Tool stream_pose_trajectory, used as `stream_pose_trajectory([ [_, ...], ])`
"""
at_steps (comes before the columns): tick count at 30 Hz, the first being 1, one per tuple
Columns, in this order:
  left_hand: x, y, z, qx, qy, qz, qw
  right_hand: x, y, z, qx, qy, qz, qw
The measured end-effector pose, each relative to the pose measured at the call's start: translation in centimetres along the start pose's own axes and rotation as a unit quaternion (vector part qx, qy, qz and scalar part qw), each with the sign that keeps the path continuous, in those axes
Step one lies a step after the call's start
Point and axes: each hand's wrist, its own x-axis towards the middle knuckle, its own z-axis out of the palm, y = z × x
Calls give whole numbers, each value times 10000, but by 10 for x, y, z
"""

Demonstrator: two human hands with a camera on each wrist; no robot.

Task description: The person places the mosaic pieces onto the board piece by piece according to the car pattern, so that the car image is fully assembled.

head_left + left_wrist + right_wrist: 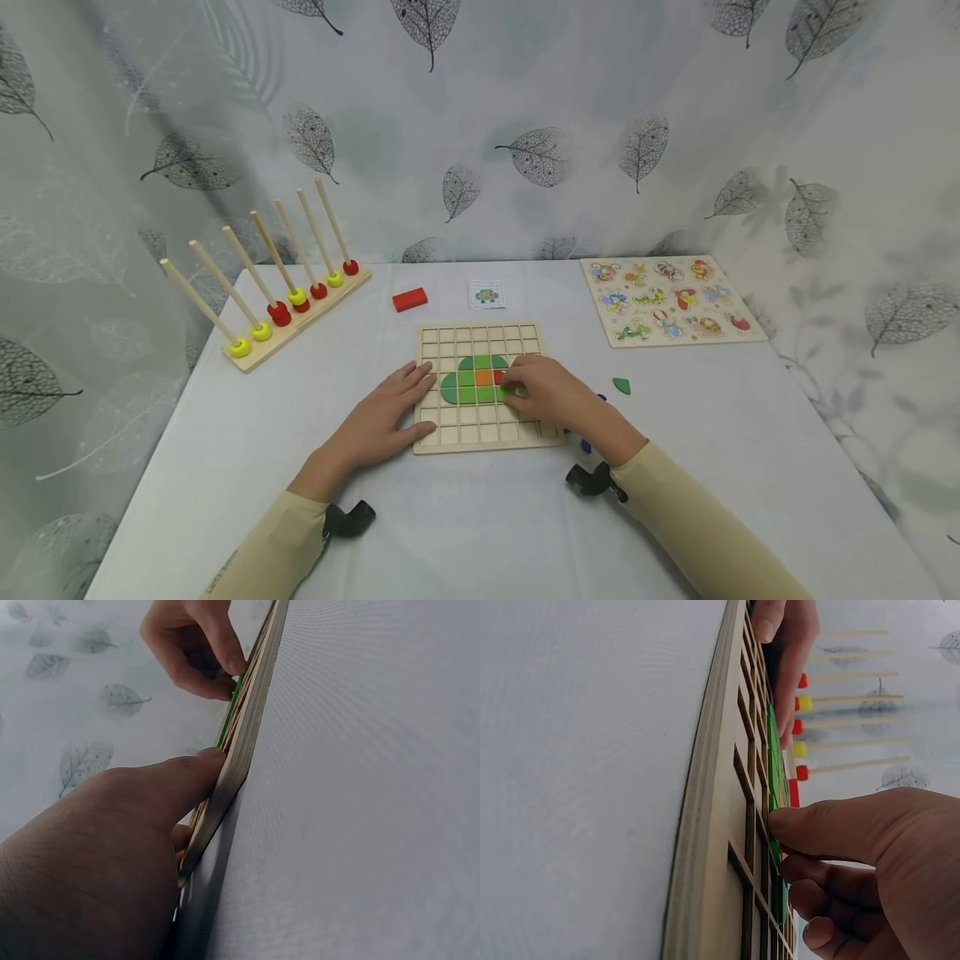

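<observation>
A wooden grid board (480, 449) lies on the white table. Set in its squares is a pattern of green tiles (467, 394) with rounded ones at the corners, plus one orange tile (484, 377) and a red tile (498, 377). My left hand (375, 423) rests on the board's left edge, its fingers spread and the thumb (202, 761) on the rim. At the pattern's right side, my right hand (553, 390) pinches a green tile between thumb and curled fingers; the fingers hide most of this tile.
Right of the board lie a loose green quarter-round tile (622, 386) and blue tiles (586, 446), partly behind my forearm. Behind are a pattern card (487, 294) and red block (409, 300). A peg stand (330, 297) with rings stands left; an insect puzzle (651, 321) lies right.
</observation>
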Motion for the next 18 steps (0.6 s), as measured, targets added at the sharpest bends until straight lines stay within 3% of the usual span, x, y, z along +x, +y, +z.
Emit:
stream_pose_trajectory([
  [10, 0, 1, -1, -12, -43, -6, 10000, -3, 3, -4, 75, 36, 111, 9999],
  [18, 0, 0, 1, -39, -62, -41, 10000, -19, 12, -29, 256, 210, 453, 9984],
])
